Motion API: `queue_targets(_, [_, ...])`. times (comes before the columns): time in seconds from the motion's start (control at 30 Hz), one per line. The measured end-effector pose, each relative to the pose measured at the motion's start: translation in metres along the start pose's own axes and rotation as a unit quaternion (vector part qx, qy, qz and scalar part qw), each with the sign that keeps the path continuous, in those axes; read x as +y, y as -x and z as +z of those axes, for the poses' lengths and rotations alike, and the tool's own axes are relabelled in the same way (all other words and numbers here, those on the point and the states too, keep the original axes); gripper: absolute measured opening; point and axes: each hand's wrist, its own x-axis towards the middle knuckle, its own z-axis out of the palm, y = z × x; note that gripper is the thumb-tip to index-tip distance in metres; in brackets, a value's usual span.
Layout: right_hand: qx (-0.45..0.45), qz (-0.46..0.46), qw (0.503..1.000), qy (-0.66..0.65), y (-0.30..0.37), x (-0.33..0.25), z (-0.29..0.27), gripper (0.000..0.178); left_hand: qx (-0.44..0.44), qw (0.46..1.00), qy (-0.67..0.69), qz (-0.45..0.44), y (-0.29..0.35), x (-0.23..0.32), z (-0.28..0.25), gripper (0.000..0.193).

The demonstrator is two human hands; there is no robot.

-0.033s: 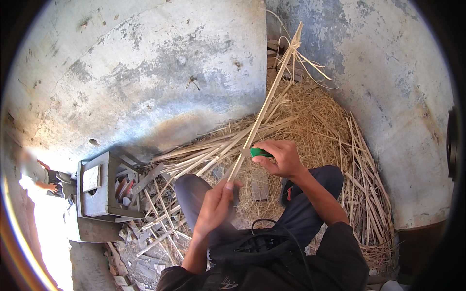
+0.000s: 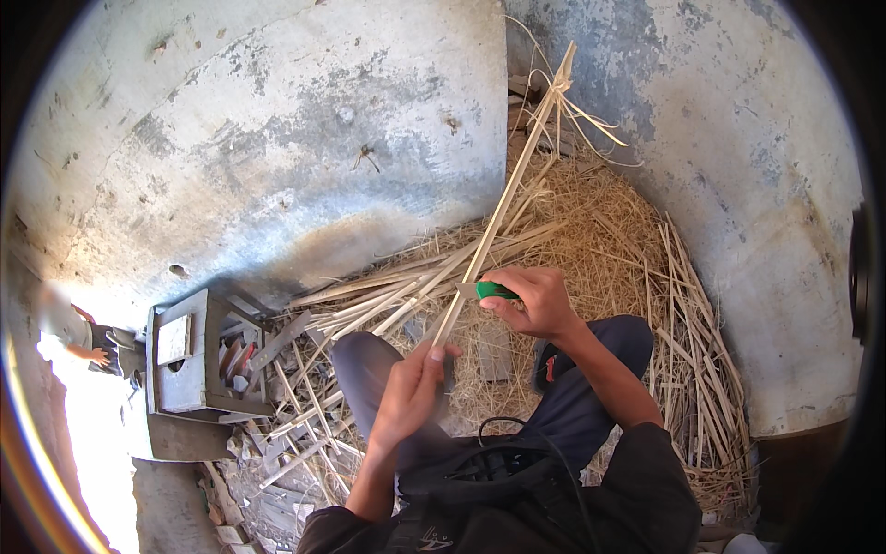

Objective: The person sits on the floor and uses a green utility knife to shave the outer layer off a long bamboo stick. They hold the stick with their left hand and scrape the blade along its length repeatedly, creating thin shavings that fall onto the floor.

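Only the curls (image 2: pixel 595 126) at the far end of the pale strip (image 2: pixel 501 210) have shifted slightly. Above the straw (image 2: pixel 609 231), the left hand (image 2: pixel 409 392) clamps its near end in curled fingers; the right hand (image 2: pixel 537 300) grips a green-handled knife (image 2: pixel 493 290). Some shaving seems done; the remainder is unclear

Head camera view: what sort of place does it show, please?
Probably a simple indoor workplace for wood or bamboo: it has a heap of thin, straw-like shavings, long pale strips piled near a worn wall, and a green-handled blade in the right hand.
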Motion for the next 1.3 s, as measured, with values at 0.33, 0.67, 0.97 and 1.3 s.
queue_targets(0.33, [-0.04,-0.013,0.999,0.023,0.001,-0.006,-0.003,0.034,0.038,0.997,-0.05,0.043,-0.003,0.008,0.008,0.036])
queue_targets(0.67, [-0.029,-0.035,0.998,0.037,0.007,-0.015,0.014,0.034,0.037,0.997,-0.033,0.053,-0.014,0.01,0.007,0.037])
queue_targets(0.97, [0.012,-0.047,0.998,0.032,0.007,-0.013,0.02,0.031,0.043,0.997,-0.062,0.033,-0.015,0.011,0.006,0.032])
queue_targets(1.3, [-0.021,-0.017,0.999,0.046,0.007,-0.014,0.017,0.034,0.047,0.996,-0.068,0.032,-0.015,0.008,0.007,0.031])
